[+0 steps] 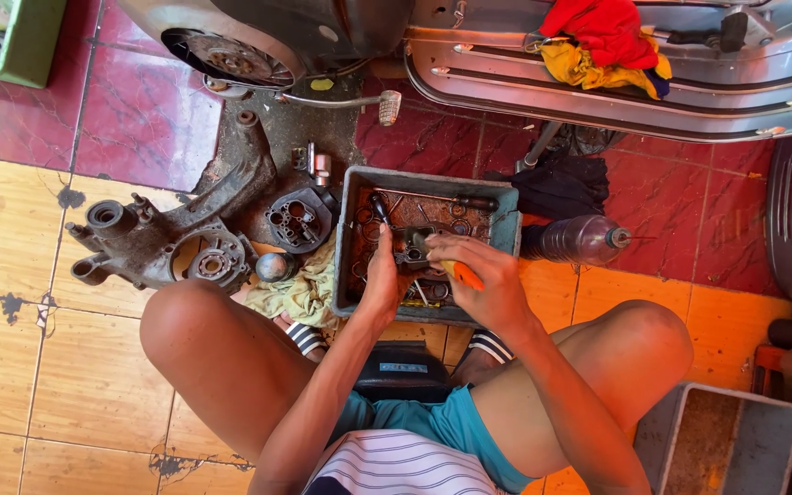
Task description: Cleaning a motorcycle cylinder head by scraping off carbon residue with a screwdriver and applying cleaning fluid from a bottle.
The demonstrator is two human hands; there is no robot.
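Head view: a small grey metal part (412,246) sits over the tray (348,197), whose walls hem both hands closely. Right hand (478,280) curls around an orange-handled tool (460,274); left hand (382,280) seemingly pinches the part, fingers hidden. Rag (300,291) lies just left.

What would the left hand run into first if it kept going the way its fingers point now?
The left hand points up the picture, into the grey tray. First in line looks to be the dark-handled tool lying among the rings, then the tray's far wall. Depth is hard to judge from above.
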